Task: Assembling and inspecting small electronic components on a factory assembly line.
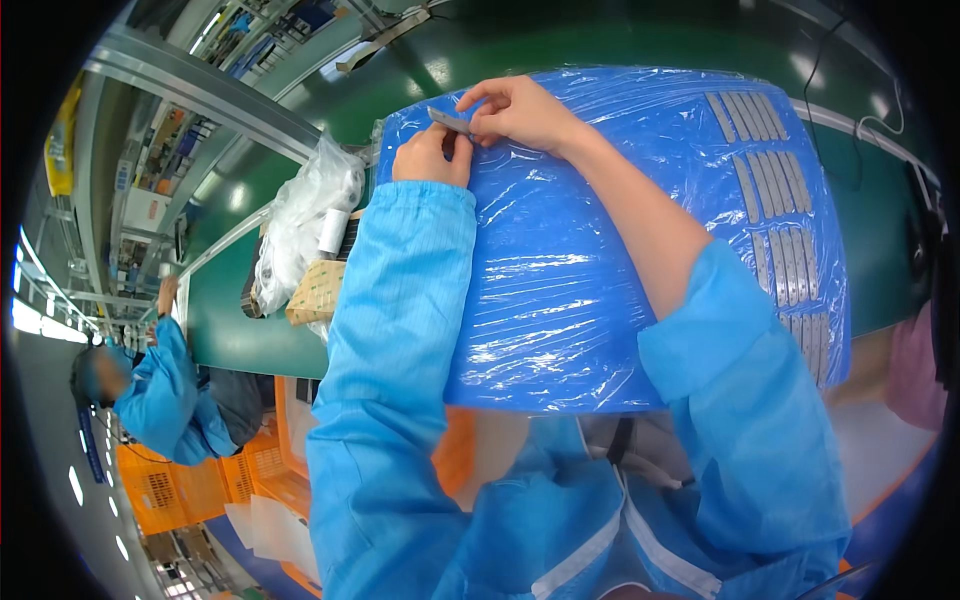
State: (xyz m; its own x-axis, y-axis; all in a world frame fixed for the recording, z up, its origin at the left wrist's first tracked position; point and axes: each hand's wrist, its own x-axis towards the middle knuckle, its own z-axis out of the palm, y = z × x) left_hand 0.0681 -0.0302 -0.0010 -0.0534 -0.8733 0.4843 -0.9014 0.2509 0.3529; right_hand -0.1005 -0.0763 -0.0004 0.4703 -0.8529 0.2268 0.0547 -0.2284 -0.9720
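Observation:
A small flat grey strip (447,121) is pinched in my left hand (430,157), above the far left part of a blue board (560,300) covered in clear plastic film. My right hand (522,112) has its thumb and index finger at the strip's near right end, and the other fingers are curled. Whether those fingertips grip the strip or only touch it is hard to see. Along the board's right side lie several similar grey strips (770,185), set side by side in groups.
Left of the board are a crumpled clear plastic bag (300,220), a white roll (334,232) and a brown paper-like piece (317,292) on the green table (225,320). Orange crates (180,490) stand below. Another person in blue (165,395) sits at the left; a cable (880,125) lies far right.

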